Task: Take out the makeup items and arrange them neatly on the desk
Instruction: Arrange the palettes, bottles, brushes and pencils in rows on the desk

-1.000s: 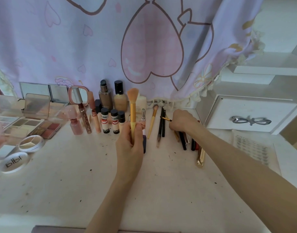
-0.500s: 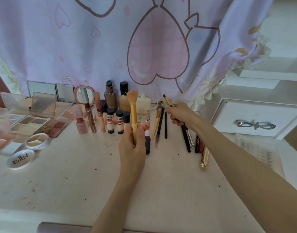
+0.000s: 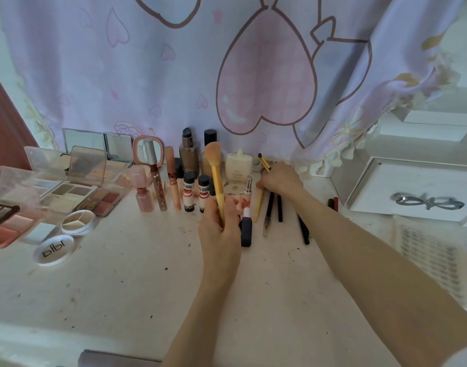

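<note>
My left hand (image 3: 220, 226) holds a yellow-handled powder brush (image 3: 214, 170) upright over the middle of the desk (image 3: 121, 282). My right hand (image 3: 278, 180) reaches to the back of the desk and grips a thin yellow brush (image 3: 264, 162), its dark tip pointing up and left. Just beneath that hand a yellow brush (image 3: 259, 205) and several dark pencils (image 3: 269, 207) lie side by side. A dark lipstick (image 3: 246, 230) lies beside my left hand. Small bottles (image 3: 188, 194) and lip glosses (image 3: 158, 186) stand in a row to the left.
Open eyeshadow palettes (image 3: 81, 193), a round compact (image 3: 79, 222) and a white lid (image 3: 53, 249) fill the left side. Foundation bottles (image 3: 188, 154) stand against the lilac curtain (image 3: 227, 62). A white drawer box (image 3: 417, 192) and a lash tray (image 3: 428, 255) sit at the right.
My right hand picked the thin yellow brush up from the pencil group, then moved it left toward the row of brushes. My left hand kept the powder brush upright.
</note>
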Demonstrator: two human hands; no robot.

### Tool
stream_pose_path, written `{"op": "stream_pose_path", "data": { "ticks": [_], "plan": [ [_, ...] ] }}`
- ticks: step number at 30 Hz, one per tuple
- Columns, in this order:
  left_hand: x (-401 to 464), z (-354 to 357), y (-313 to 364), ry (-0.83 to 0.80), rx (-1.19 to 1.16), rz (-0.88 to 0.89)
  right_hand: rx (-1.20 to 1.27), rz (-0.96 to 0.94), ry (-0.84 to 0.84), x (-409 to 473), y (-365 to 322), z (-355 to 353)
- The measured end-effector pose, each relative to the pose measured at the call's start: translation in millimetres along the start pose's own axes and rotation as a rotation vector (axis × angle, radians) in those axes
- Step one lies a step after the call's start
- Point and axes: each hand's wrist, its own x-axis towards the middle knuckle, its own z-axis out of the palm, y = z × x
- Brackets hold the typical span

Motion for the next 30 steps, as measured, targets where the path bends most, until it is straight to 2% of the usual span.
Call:
{"op": "stream_pose_path", "data": {
  "ticks": [5,13,19,24,30],
  "plan": [
    [0.1,-0.5,-1.1,-0.014,-0.030,-0.016,0.094,0.032,-0.066,-1.7,0.1,-9.1],
    [-0.3,2.2,0.0,-0.118,-0.022,0.034,0.438,-0.042,-0.135,-48.4,12.2,-55.9],
    [-4.6,2.8,-1.9,-0.316,-0.168,-0.011,0.758,-0.182,-0.147,-106.3,24.8,-60.6],
    [-10.7,-2.3,-1.9,-0.450,-0.156,-0.084,0.683,-0.264,-0.074,-126.3,22.7,-40.9],
    [-15.0,0.8,0.1,-0.515,-0.041,-0.099,0.787,-0.262,-0.088,-134.6,17.8,-40.7]
  ]
}}
